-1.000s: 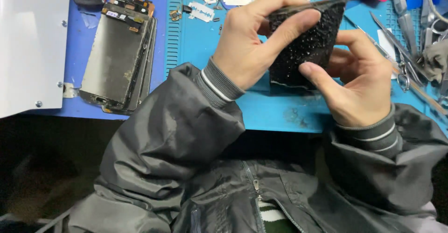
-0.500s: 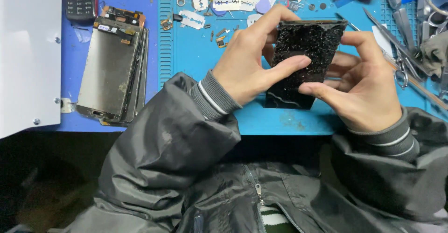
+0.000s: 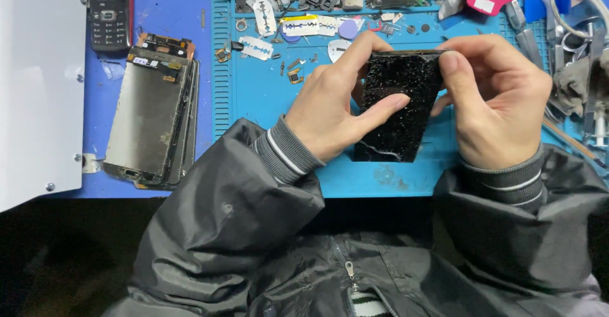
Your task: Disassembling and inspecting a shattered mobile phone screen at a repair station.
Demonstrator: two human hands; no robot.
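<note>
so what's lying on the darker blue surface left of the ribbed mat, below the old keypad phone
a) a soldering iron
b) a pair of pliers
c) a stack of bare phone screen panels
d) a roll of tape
c, a stack of bare phone screen panels lies flat there, just below the keypad phone, while both hands hold a cracked black panel over the ribbed mat.

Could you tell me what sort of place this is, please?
Most likely a phone repair bench: both hands hold a shattered black phone screen over a blue work mat, with a stack of stripped screen panels and scattered small parts nearby.
</note>
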